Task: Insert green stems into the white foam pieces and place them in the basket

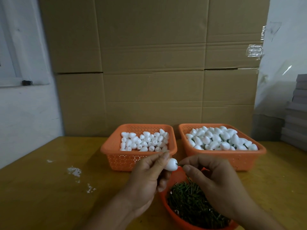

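Observation:
My left hand [147, 176] pinches a white foam piece [171, 165] between thumb and fingertips, above the near bowl. My right hand [214, 180] pinches a short green stem [179, 165] whose tip meets the broad end of that foam piece. Below both hands an orange bowl [174, 214] holds a heap of green stems [191, 203]. Behind, the left orange basket [116, 156] contains plain foam pieces [144, 141]. The right orange basket [232, 158] is piled with foam pieces that carry green stems [219, 138].
Everything stands on a yellow-brown wooden table [49, 188] with white crumbs [74, 171] on its left part. A wall of cardboard boxes [152, 63] rises right behind the baskets. Stacked grey boards [297, 117] stand at the far right.

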Demonstrator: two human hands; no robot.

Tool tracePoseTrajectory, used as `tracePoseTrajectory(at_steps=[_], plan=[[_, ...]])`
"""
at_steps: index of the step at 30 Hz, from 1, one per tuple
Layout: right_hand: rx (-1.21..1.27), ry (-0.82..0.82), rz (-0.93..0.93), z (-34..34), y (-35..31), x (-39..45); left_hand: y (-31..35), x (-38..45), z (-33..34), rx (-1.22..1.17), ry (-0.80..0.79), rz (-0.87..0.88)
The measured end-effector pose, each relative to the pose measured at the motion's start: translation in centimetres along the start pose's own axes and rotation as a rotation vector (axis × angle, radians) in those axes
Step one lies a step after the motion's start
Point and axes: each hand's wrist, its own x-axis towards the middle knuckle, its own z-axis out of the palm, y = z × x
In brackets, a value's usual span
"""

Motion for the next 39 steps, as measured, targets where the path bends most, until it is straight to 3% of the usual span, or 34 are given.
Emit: tracePoseTrajectory(at_steps=[13, 29, 39], plan=[[-0.012, 0.038, -0.035, 0.0, -0.3, -0.1, -0.1, -0.1, 0.2, 0.021, -0.008, 0.028], [-0.384, 0.122, -0.234, 0.8, -0.8, -0.7, -0.3, -0.2, 0.4, 0.104, 0.057, 0.081], [-0.322, 0.202, -0.193, 1.6, -0.5, -0.8, 0.1, 0.0, -0.2, 0.038, -0.014, 0.049]])
